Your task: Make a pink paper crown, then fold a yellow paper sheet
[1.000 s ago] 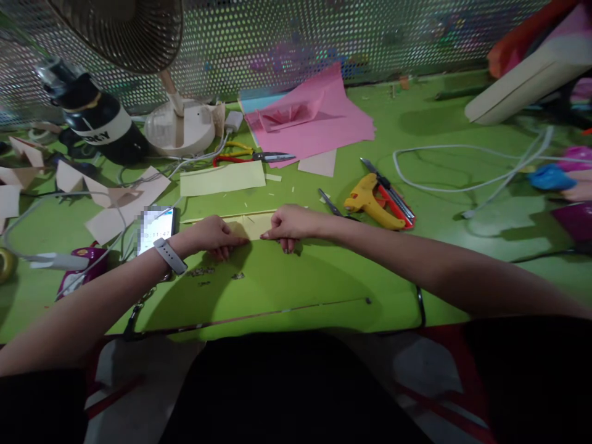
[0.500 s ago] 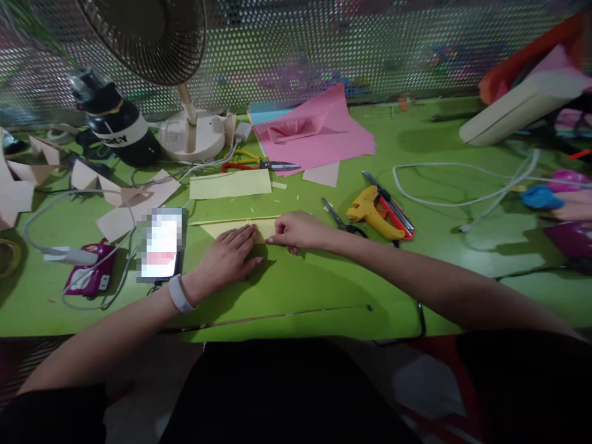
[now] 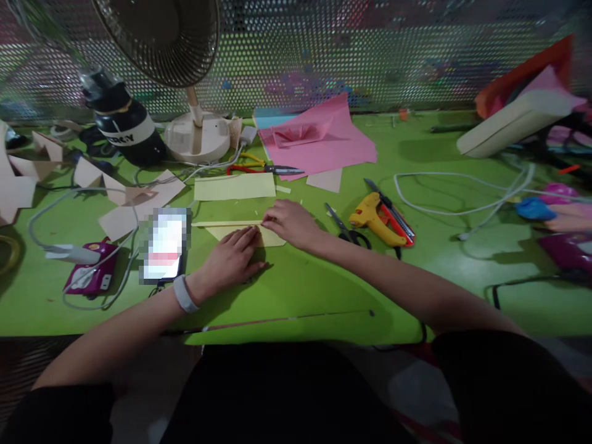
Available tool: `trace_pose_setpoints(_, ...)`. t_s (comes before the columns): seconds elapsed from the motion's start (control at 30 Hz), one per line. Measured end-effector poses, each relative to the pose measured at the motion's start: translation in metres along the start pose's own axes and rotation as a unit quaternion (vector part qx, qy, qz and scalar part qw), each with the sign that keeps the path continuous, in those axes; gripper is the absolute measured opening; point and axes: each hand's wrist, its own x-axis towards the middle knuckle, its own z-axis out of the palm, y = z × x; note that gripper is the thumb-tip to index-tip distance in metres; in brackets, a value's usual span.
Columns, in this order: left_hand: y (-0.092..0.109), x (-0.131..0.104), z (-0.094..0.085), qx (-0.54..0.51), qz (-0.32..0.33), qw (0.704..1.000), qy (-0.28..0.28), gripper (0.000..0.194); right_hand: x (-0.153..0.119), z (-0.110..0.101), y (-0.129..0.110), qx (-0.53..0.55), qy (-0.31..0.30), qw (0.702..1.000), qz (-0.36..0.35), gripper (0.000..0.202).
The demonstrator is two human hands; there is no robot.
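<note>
A pale yellow piece of paper [image 3: 216, 232] lies on the green table, with a narrow strip along its far edge that looks folded over. My left hand [image 3: 231, 254] rests flat on the paper, fingers stretched out, pressing it down. At the right part of the far edge, my right hand [image 3: 296, 226] has its thumb and fingers closed on the paper; its fingertips are partly hidden. Just beyond lies a second pale yellow paper strip [image 3: 235, 187]. Small scissors [image 3: 345, 228] with black handles lie right of my right hand.
A phone [image 3: 165, 245] lies left of my left hand. To the right are a yellow glue gun [image 3: 377, 219] and a red utility knife [image 3: 398, 221]. Pink paper [image 3: 342, 142], pliers [image 3: 282, 169], a fan [image 3: 203, 139] and a black bottle [image 3: 127, 132] stand or lie behind.
My right hand has moved up and slightly left to the paper's far edge, uncovering its lower right part. My left hand stays on the paper. The whole view has shifted a little.
</note>
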Motion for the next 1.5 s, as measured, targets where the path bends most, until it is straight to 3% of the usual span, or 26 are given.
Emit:
trace_pose_setpoints(0.23,-0.02,0.006,-0.005,-0.021,-0.058,0.996,0.071,0.054,0.0,0.012,0.01,0.035,0.02,0.999,-0.001,0.007)
trace_pose_setpoints(0.37,-0.026,0.007,0.004,-0.026,-0.008,1.0,0.0,0.075,0.0,0.016,0.015,0.022,0.039,0.999,-0.024,0.012)
trace_pose_setpoints(0.53,-0.015,0.007,0.005,-0.015,-0.04,0.999,-0.027,0.08,-0.013,0.002,0.005,-0.044,0.059,0.994,-0.086,0.017)
trace_pose_setpoints(0.7,0.004,0.015,-0.008,-0.001,-0.086,0.996,-0.03,0.069,-0.042,-0.008,-0.002,-0.101,0.014,0.974,-0.201,0.018)
trace_pose_setpoints(0.83,0.009,0.025,-0.017,-0.005,-0.091,0.995,-0.036,0.058,-0.051,-0.005,0.009,-0.136,0.007,0.969,-0.205,0.018)
trace_pose_setpoints(1.07,-0.003,0.033,-0.032,-0.026,-0.062,0.996,-0.052,0.029,-0.05,-0.008,0.023,-0.145,0.014,0.958,-0.246,0.025)
trace_pose_setpoints(1.33,-0.02,0.034,-0.025,-0.04,-0.031,0.999,0.002,0.036,-0.046,-0.009,0.025,-0.155,-0.004,0.952,-0.264,0.024)
trace_pose_setpoints(1.5,-0.019,0.03,-0.022,0.007,-0.017,1.0,0.003,0.026,-0.045,-0.01,0.023,-0.166,0.003,0.95,-0.263,0.028)
